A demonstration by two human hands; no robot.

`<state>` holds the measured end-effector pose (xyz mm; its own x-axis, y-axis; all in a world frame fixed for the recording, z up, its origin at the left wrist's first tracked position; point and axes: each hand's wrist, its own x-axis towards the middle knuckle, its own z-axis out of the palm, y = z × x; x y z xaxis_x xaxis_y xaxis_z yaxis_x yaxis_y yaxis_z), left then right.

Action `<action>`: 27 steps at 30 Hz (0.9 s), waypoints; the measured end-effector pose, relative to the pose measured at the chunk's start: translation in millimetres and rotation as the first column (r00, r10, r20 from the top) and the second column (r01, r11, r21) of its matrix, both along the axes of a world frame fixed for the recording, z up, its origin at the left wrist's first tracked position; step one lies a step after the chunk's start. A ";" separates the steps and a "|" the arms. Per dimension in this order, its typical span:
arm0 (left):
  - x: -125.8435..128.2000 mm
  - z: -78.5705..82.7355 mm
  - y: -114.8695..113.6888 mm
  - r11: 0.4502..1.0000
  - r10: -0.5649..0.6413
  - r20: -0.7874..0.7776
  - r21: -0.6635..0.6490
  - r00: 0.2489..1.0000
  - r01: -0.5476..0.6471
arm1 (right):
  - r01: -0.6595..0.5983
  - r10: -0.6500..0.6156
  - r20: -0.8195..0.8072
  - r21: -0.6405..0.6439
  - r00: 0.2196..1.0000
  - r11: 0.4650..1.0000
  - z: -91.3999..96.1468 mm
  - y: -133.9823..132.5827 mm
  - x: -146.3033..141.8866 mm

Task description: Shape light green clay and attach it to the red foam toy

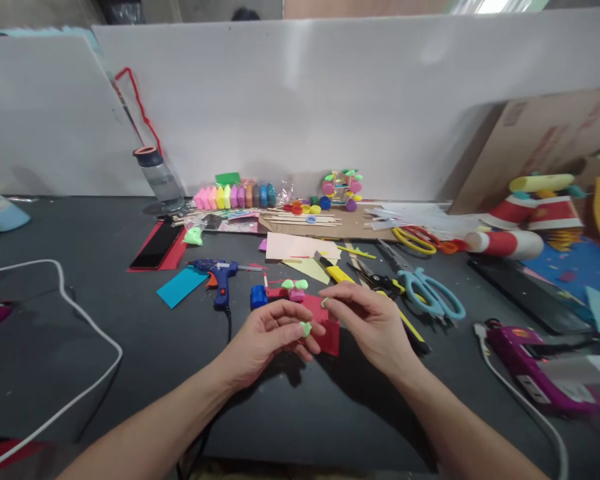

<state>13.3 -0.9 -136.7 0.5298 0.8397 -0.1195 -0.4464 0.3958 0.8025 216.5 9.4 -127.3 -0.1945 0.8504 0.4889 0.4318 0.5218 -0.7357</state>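
Observation:
Between the thumb and fingers of my left hand (pixel 275 337) is a small lump of light green modelling clay (pixel 306 329). My right hand (pixel 373 323), a little apart from it, pinches a smaller bit of the same green clay (pixel 325 303). Both hands hover over red paper (pixel 333 339) on the dark table. Just beyond the fingers sits a small pink clay piece (pixel 296 295) topped by two green clay blobs (pixel 295 285). A blue cap-like piece (pixel 259 297) stands left of it.
A blue glue gun (pixel 223 280) lies left, its cord trailing forward. Yellow cutters (pixel 336 272) and blue-handled scissors (pixel 427 293) lie right. Coloured clay packs (pixel 235 196), a clay-and-stick model (pixel 342 190) and a water bottle (pixel 160 177) line the back. A phone (pixel 157 245) rests on red paper.

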 end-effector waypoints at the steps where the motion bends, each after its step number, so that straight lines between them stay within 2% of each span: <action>1: 0.3 -0.5 -0.2 1.000 0.007 -0.001 -0.001 1.000 -0.007 | -0.032 0.032 0.004 0.007 0.999 0.999 1.4 -1.8 -1.8; 6: 2.0 -3.7 0.6 0.997 0.074 -0.039 -0.014 0.996 -0.075 | -0.248 0.245 0.059 0.058 0.968 0.967 7.0 -7.2 -6.2; 9: 3.0 -4.8 0.9 0.992 0.121 -0.070 -0.019 0.990 -0.123 | -0.306 0.297 0.099 0.085 0.950 0.948 8.7 -8.2 -7.0; 14: 4.7 -5.4 1.7 0.978 0.201 -0.110 -0.031 0.973 -0.206 | -0.300 0.282 0.148 0.119 0.948 0.946 9.6 -8.6 -8.7; 18: 5.2 -4.4 1.7 0.973 0.222 -0.115 -0.040 0.968 -0.228 | -0.303 0.273 0.185 0.155 0.944 0.940 11.8 -10.0 -5.6; 22: 5.7 -3.2 0.4 0.970 0.230 -0.099 -0.053 0.968 -0.236 | -0.248 0.205 0.213 0.205 0.955 0.947 13.3 -11.5 -1.4; 27: 8.8 -4.2 0.3 0.963 0.248 -0.054 -0.098 0.967 -0.252 | -0.243 0.143 0.314 0.306 0.939 0.921 9.6 -11.7 -6.7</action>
